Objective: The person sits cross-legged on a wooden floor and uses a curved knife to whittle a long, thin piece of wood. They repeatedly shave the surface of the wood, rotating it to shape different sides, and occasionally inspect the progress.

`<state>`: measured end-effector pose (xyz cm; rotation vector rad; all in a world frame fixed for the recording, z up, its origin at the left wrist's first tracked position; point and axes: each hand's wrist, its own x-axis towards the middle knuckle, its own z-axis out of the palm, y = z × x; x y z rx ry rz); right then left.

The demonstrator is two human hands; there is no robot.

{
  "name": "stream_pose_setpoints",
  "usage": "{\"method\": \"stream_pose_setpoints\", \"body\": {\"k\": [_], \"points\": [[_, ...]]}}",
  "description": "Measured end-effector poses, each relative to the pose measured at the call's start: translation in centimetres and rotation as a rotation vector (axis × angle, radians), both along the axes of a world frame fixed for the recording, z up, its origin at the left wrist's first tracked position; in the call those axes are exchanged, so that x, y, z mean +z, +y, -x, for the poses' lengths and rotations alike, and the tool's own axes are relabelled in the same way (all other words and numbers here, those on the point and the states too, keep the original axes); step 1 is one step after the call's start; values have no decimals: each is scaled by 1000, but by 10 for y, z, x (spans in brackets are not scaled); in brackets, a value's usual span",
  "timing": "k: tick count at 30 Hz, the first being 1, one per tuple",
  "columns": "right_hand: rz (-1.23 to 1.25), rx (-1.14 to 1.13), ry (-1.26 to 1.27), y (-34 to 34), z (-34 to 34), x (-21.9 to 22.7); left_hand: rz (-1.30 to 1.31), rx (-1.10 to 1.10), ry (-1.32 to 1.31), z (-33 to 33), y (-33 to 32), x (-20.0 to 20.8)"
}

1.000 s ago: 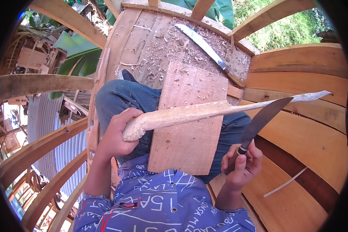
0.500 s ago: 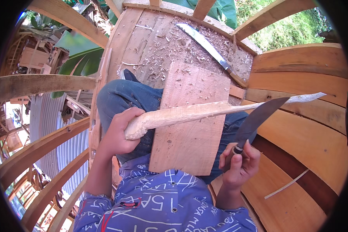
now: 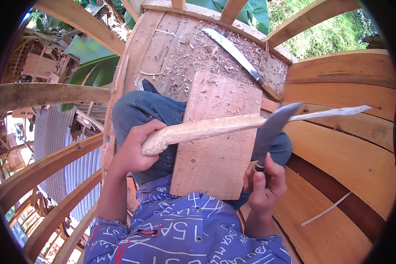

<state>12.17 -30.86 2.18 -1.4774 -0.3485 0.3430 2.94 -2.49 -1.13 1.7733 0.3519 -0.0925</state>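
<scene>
Shaving-strewn floorboards (image 3: 143, 49) lie at twelve o'clock; the left hand (image 3: 138, 147) clenches a whittled stick (image 3: 207, 131) at its nine-o'clock end, the right hand (image 3: 268, 185) curls tightly round a knife (image 3: 272, 130) at four, and I'd say this carving next wants a steady blade angle.

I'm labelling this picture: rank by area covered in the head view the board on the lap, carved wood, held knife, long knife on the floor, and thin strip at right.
1. Board
2. Carved wood
3. Held knife and long knife: too alike to rank; the held one is nearer the camera.
4. Thin strip
</scene>
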Motion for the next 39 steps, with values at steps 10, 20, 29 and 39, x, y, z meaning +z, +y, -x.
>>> {"method": "stream_pose_setpoints", "body": {"k": [10, 20, 29, 39], "points": [[-28, -22, -27, 6, 1, -3, 63, -76, 31, -3, 9, 3], [226, 89, -200, 4, -4, -5, 90, -73, 80, -4, 11, 6], [107, -9, -7, 2, -6, -2, 79, -96, 57, -6, 12, 5], [198, 141, -55, -2, -10, -7, 77, -76, 118, -6, 8, 8]]}}
